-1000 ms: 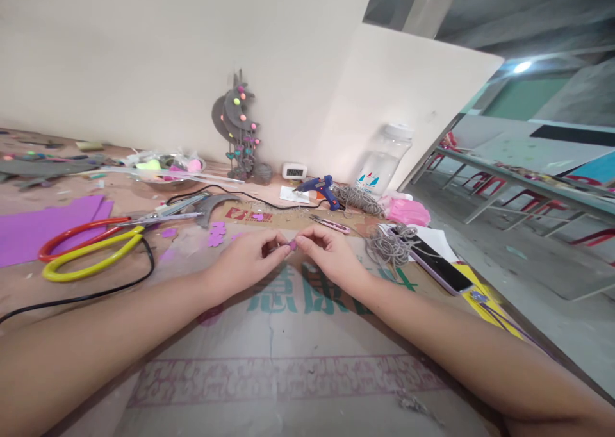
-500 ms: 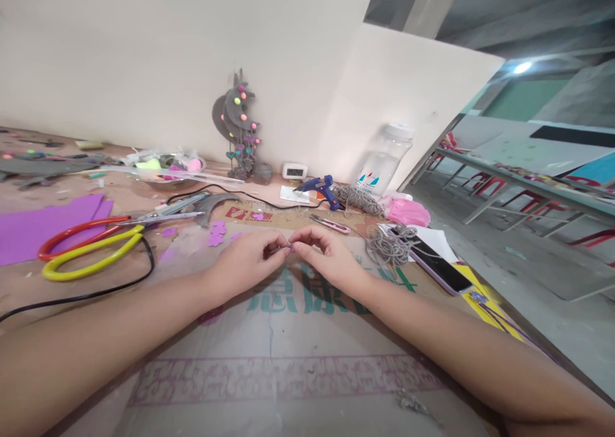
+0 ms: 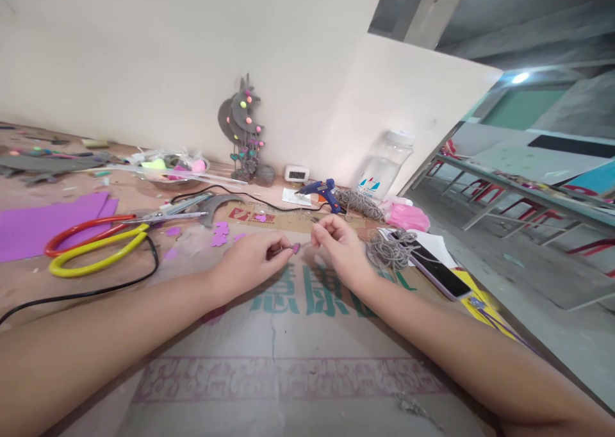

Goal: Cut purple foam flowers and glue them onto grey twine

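Above the printed cardboard, my left hand [image 3: 262, 257] pinches a small purple piece [image 3: 296, 248] between thumb and fingertips. Just to its right is my right hand [image 3: 336, 245], its thumb and fingers closed together. A faint pale line, possibly a thread, runs between the purple piece and the right fingertips, too blurred to be sure. Several purple foam flower cut-outs [image 3: 220, 234] lie beyond my left hand. Grey yarn [image 3: 391, 250] sits in a loose tangle to the right of my right hand, which hides the small thread snips.
Scissors with red and yellow handles [image 3: 96, 245] lie left, by purple foam sheets [image 3: 52, 225]. At the back stand a blue glue gun [image 3: 321, 192], a small clock [image 3: 296, 173], a water bottle [image 3: 384, 164] and a grey moon ornament [image 3: 246, 129]. A phone [image 3: 439, 270] lies right.
My hands were together at the fingertips; the right one has drawn away to the right and up a little. The small purple piece now shows in my left fingers.
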`<state>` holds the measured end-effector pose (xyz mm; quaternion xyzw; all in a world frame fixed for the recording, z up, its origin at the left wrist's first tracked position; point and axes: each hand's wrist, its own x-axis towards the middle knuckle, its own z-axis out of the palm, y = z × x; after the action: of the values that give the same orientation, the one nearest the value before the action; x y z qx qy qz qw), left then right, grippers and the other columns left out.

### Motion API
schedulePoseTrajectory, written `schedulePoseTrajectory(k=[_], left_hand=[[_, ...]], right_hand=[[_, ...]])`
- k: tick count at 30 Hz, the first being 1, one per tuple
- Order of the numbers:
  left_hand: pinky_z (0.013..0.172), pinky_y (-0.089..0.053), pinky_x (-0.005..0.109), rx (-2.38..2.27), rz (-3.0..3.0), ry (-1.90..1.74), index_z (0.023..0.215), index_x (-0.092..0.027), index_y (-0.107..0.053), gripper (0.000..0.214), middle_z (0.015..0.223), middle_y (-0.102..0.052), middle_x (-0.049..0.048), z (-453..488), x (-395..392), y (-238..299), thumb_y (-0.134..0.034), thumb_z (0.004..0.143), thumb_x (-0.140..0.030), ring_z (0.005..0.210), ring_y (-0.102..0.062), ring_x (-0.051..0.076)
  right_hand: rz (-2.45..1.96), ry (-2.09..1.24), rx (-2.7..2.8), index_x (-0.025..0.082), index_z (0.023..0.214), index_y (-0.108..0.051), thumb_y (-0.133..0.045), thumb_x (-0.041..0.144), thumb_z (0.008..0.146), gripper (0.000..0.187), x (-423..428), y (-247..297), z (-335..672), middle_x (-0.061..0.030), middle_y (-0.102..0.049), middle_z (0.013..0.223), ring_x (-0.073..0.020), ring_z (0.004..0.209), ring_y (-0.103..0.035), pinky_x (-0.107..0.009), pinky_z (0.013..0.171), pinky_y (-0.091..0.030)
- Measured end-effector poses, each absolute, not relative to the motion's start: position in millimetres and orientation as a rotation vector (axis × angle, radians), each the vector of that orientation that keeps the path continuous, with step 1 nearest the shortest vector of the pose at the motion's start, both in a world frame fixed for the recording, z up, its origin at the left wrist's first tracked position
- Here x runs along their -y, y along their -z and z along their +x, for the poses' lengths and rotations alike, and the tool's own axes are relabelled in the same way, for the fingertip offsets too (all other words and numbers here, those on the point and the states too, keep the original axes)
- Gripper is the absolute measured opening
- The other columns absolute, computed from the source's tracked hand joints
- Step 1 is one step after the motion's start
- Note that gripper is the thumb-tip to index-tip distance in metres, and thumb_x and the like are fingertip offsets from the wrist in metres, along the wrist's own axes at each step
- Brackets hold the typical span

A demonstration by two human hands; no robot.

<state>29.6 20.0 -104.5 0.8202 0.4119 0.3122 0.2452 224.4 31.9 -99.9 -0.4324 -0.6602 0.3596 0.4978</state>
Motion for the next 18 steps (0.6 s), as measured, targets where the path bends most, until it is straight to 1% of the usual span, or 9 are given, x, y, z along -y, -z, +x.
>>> schedulePoseTrajectory(k=[2,4,7,9,10,14,18], left_hand=[[0.059,-0.036,0.026,-1.123,2.219,-0.861,0.078,-0.019,-0.06,0.023,0.069,-0.062,-0.0013,30.0,-20.4,104.1,-0.046,0.087,-0.034,0.063,-0.054,0.014],[0.059,-0.036,0.026,-1.113,2.21,-0.861,0.078,-0.019,-0.06,0.022,0.069,-0.062,-0.0019,30.1,-20.8,104.0,-0.046,0.087,-0.034,0.062,-0.053,0.013],[0.058,-0.036,0.025,-1.116,2.221,-0.858,0.079,-0.019,-0.06,0.02,0.069,-0.061,-0.0026,29.5,-21.6,105.2,-0.047,0.087,-0.031,0.061,-0.053,0.013],[0.057,-0.035,0.025,-1.118,2.232,-0.855,0.078,-0.019,-0.06,0.018,0.069,-0.061,-0.0026,29.0,-22.0,106.4,-0.047,0.086,-0.029,0.061,-0.052,0.013],[0.057,-0.035,0.025,-1.113,2.234,-0.857,0.078,-0.019,-0.06,0.018,0.069,-0.061,-0.0025,28.8,-22.2,106.9,-0.047,0.086,-0.029,0.062,-0.052,0.013],[0.058,-0.035,0.025,-1.101,2.236,-0.851,0.081,-0.019,-0.061,0.017,0.072,-0.062,-0.0018,28.5,-22.4,107.0,-0.047,0.086,-0.028,0.064,-0.053,0.013],[0.057,-0.034,0.025,-1.141,2.261,-0.806,0.078,-0.019,-0.061,0.019,0.07,-0.062,-0.0016,28.9,-21.5,105.0,-0.048,0.086,-0.03,0.063,-0.053,0.013]], right_hand=[[-1.071,-0.839,1.62,0.019,0.066,-0.047,-0.054,0.04,0.086,0.029,-34.7,99.8,225.8,0.002,-0.051,0.061,-0.0121,0.059,-0.047,-0.026,0.063,-0.04],[-1.111,-0.854,1.656,0.019,0.066,-0.05,-0.052,0.037,0.087,0.028,-35.7,100.0,225.7,0.0008,-0.053,0.063,-0.0126,0.061,-0.048,-0.027,0.063,-0.04],[-1.146,-0.922,1.686,0.018,0.082,-0.059,-0.053,0.032,0.085,0.015,-33.4,100.5,223.3,0.0012,-0.055,0.067,-0.0124,0.061,-0.049,-0.026,0.06,-0.039],[-1.124,-0.974,1.71,0.019,0.093,-0.061,-0.055,0.032,0.084,0.016,-30.4,100.2,221.2,0.0009,-0.056,0.071,-0.0128,0.063,-0.051,-0.026,0.061,-0.041],[-1.108,-1.001,1.731,0.019,0.094,-0.061,-0.056,0.032,0.083,0.018,-28.7,99.8,220.2,0.0002,-0.058,0.074,-0.0133,0.066,-0.053,-0.027,0.063,-0.042],[-1.088,-1.047,1.807,0.018,0.091,-0.062,-0.058,0.033,0.082,0.017,-23.8,98.1,217.6,-0.0025,-0.062,0.084,-0.0152,0.077,-0.057,-0.029,0.072,-0.045],[-1.089,-1.017,1.836,0.018,0.087,-0.06,-0.058,0.031,0.082,0.015,-22.9,98.2,217.2,-0.0019,-0.062,0.082,-0.0146,0.075,-0.057,-0.029,0.072,-0.045]])
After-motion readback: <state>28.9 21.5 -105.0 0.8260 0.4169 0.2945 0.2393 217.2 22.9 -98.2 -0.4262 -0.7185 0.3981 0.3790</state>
